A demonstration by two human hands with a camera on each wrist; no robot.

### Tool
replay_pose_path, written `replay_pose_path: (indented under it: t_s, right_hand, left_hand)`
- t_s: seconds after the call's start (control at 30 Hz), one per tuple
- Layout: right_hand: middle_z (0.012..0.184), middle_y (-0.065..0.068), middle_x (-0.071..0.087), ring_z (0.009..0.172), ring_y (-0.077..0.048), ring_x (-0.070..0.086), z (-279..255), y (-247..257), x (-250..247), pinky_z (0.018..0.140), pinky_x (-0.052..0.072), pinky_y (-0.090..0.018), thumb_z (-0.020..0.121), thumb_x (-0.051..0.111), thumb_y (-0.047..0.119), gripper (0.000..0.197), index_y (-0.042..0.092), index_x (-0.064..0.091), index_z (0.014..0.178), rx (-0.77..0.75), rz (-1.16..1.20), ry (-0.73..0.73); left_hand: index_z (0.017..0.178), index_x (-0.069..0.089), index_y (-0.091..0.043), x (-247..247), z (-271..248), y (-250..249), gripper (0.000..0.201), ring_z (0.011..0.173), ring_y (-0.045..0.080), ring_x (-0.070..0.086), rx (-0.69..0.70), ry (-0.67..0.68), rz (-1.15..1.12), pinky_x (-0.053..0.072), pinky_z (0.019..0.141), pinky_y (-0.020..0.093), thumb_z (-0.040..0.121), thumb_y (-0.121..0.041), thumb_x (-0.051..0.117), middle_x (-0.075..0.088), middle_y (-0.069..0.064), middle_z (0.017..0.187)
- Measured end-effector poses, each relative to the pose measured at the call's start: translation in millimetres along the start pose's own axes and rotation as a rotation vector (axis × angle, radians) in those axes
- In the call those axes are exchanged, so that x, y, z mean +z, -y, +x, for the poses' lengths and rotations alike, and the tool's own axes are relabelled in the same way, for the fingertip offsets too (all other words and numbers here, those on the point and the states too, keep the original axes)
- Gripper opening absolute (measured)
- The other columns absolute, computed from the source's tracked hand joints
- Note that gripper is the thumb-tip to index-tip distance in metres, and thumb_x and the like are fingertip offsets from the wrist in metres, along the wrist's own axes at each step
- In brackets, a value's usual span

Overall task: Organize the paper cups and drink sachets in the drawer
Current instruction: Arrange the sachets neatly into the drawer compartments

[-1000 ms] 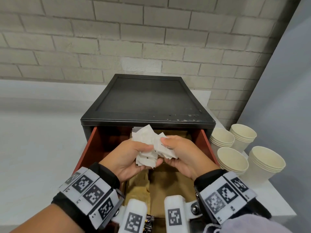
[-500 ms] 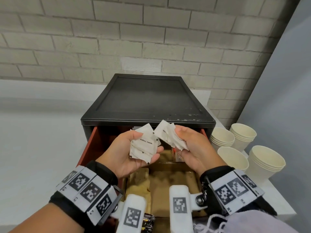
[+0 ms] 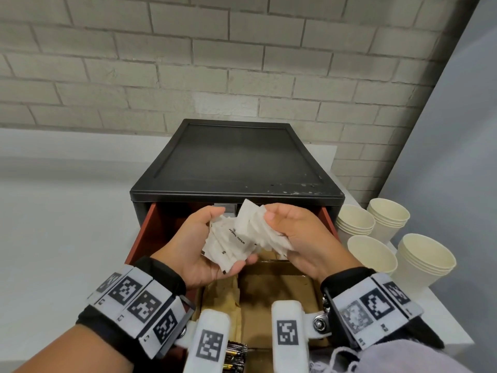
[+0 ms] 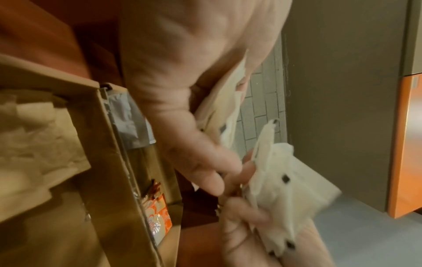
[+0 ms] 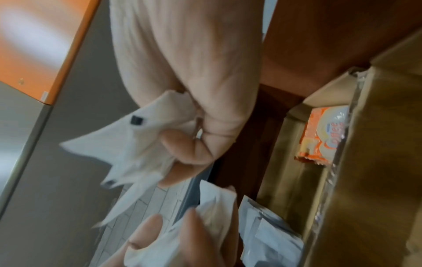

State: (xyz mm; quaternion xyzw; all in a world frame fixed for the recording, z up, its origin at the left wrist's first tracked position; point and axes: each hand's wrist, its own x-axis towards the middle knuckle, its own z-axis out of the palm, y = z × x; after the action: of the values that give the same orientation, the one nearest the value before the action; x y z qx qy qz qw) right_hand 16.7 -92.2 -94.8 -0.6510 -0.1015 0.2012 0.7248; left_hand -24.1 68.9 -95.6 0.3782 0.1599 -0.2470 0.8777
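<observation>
Both hands are up over the open drawer (image 3: pixel 142 232). The left hand (image 3: pixel 197 246) holds a fan of white sugar packets (image 3: pixel 228 243). The right hand (image 3: pixel 298 235) grips another bunch of packets (image 3: pixel 258 227). A moment ago the two bunches were held apart; now they touch and overlap, so it looks like the packets are being made into one neat pile. That pile still has to go into the brown box (image 3: pixel 279 289) in the drawer. The paper cups (image 3: pixel 425 259) wait in stacks on the tabletop (image 3: pixel 443 319), right of the drawer.
</observation>
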Motion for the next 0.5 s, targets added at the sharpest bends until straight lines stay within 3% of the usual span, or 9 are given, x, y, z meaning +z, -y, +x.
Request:
replay_pose_path:
  t_s: [0.1, 0.17, 0.27, 0.33, 0.5]
  right_hand:
    - [0.089, 0.008, 0.061, 0.087, -0.010, 0.059, -3, 0, 3, 0.075, 0.049, -0.024, 0.093, 0.052, 0.010, 0.023, 0.024, 0.064, 0.080, -0.134, -0.471, 0.100]
    - [0.096, 0.017, 0.055, 0.099, -0.004, 0.053, -3, -2, 8, 0.089, 0.042, -0.022, 0.091, 0.056, 0.011, 0.025, 0.029, 0.061, 0.074, -0.191, -0.689, 0.153]
    - [0.109, 0.021, 0.049, 0.106, 0.006, 0.045, -2, -7, 15, 0.080, 0.036, -0.007, 0.089, 0.058, 0.008, 0.026, 0.026, 0.062, 0.071, -0.214, -0.733, 0.246]
    - [0.114, 0.022, 0.045, 0.105, 0.008, 0.042, -2, -8, 16, 0.074, 0.035, -0.005, 0.090, 0.058, 0.009, 0.028, 0.028, 0.060, 0.069, -0.232, -0.785, 0.262]
    - [0.100, 0.026, 0.042, 0.094, 0.006, 0.045, -2, -8, 17, 0.070, 0.040, -0.006, 0.090, 0.058, 0.011, 0.025, 0.026, 0.061, 0.071, -0.277, -0.837, 0.207]
  left_hand:
    - [0.099, 0.060, -0.002, 0, -2, -2, 0.041, 0.052, 0.035, 0.066, -0.041, -0.011, 0.007, 0.053, 0.038, 0.035, 0.092, -0.040, 0.043, 0.068, 0.021, 0.073]
    - [0.099, 0.061, -0.005, -4, 2, -2, 0.037, 0.060, 0.033, 0.067, -0.079, -0.001, 0.075, 0.058, 0.049, 0.038, 0.089, -0.037, 0.045, 0.068, 0.020, 0.076]
    - [0.082, 0.071, -0.005, -8, 7, 0, 0.035, 0.066, 0.030, 0.066, -0.105, 0.016, 0.216, 0.055, 0.057, 0.033, 0.077, -0.033, 0.050, 0.067, 0.016, 0.077]
    - [0.075, 0.073, -0.006, -9, 8, 0, 0.034, 0.067, 0.030, 0.065, -0.110, 0.013, 0.254, 0.055, 0.057, 0.032, 0.071, -0.033, 0.052, 0.067, 0.015, 0.077]
    - [0.097, 0.063, -0.009, -11, 10, 0, 0.032, 0.067, 0.030, 0.067, -0.094, 0.011, 0.185, 0.056, 0.057, 0.035, 0.083, -0.033, 0.048, 0.067, 0.016, 0.080]
